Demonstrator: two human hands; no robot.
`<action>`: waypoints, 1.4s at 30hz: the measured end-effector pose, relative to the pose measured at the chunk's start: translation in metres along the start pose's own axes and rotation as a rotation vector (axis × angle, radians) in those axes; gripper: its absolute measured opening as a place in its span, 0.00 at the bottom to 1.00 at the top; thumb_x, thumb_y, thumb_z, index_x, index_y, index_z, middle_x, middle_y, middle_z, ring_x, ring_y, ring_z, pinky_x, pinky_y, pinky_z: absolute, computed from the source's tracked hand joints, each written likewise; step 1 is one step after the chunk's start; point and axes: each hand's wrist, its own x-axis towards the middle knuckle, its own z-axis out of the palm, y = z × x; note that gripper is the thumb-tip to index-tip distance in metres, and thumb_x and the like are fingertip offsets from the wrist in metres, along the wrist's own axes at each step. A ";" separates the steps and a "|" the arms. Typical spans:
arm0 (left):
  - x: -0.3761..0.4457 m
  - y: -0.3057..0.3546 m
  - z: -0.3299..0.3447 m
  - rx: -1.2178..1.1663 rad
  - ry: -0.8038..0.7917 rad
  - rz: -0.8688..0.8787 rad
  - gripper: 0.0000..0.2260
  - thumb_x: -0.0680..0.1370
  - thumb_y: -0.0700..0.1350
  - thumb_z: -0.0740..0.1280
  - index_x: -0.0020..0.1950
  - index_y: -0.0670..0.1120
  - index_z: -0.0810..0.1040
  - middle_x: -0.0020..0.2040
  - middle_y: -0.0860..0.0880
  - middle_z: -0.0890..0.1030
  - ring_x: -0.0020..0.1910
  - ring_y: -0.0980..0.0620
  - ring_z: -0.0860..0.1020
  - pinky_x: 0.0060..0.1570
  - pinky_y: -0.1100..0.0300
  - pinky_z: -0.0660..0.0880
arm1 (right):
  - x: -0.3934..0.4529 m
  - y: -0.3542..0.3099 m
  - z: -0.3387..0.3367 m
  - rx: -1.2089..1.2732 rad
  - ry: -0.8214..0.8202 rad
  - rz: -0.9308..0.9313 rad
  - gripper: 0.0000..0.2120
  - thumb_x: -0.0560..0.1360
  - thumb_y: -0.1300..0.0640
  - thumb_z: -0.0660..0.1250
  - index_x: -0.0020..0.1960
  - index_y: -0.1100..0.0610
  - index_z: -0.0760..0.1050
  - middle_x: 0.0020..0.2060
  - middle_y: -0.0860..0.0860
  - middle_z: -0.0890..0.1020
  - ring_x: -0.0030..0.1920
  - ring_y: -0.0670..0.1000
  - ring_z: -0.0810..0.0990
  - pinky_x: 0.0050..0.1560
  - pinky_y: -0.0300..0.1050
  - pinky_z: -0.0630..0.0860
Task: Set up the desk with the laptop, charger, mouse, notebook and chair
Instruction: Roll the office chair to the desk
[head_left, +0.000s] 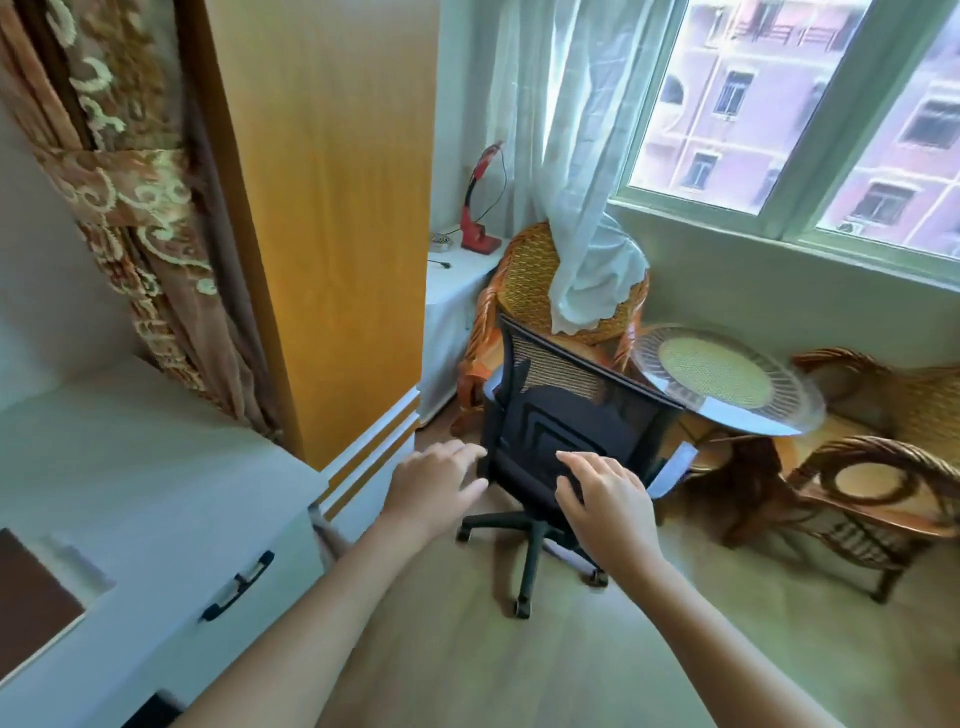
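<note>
A black mesh-back office chair (566, 410) on a five-star wheeled base stands on the wood floor in the middle, its back turned toward me. My left hand (436, 483) reaches out with fingers spread, just left of the chair's back and apart from it. My right hand (605, 493) is stretched forward, fingers apart, in front of the lower chair back; I cannot tell if it touches. The white desk (130, 467) lies at the left, with a dark brown flat item (31, 618) at its near corner. Laptop, charger and mouse are out of sight.
A tall yellow wooden cabinet (332, 208) rises behind the desk. Wicker chairs (550, 291) and a round glass-topped wicker table (727, 379) crowd the space under the window at right. A red desk lamp (478, 208) sits on a white-covered stand. The desk drawer has a black handle (239, 587).
</note>
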 end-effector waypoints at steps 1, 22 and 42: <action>0.013 0.014 0.010 -0.007 -0.007 0.008 0.17 0.79 0.55 0.61 0.68 0.55 0.71 0.62 0.55 0.77 0.60 0.53 0.75 0.54 0.56 0.71 | 0.006 0.018 -0.002 -0.004 0.000 0.010 0.15 0.76 0.52 0.63 0.61 0.53 0.77 0.56 0.48 0.82 0.57 0.51 0.79 0.59 0.48 0.73; 0.343 0.004 0.120 -0.081 -0.186 0.279 0.24 0.79 0.57 0.61 0.74 0.53 0.64 0.73 0.54 0.68 0.74 0.54 0.62 0.71 0.51 0.57 | 0.230 0.169 0.097 -0.098 -0.061 0.164 0.22 0.76 0.50 0.62 0.69 0.55 0.69 0.63 0.52 0.76 0.62 0.54 0.74 0.63 0.52 0.70; 0.367 -0.024 0.170 0.041 -0.195 0.400 0.18 0.80 0.57 0.57 0.60 0.49 0.78 0.48 0.47 0.78 0.53 0.44 0.76 0.68 0.44 0.61 | 0.238 0.183 0.144 -0.165 -0.246 0.121 0.18 0.81 0.44 0.51 0.65 0.51 0.67 0.45 0.53 0.79 0.43 0.57 0.78 0.37 0.47 0.70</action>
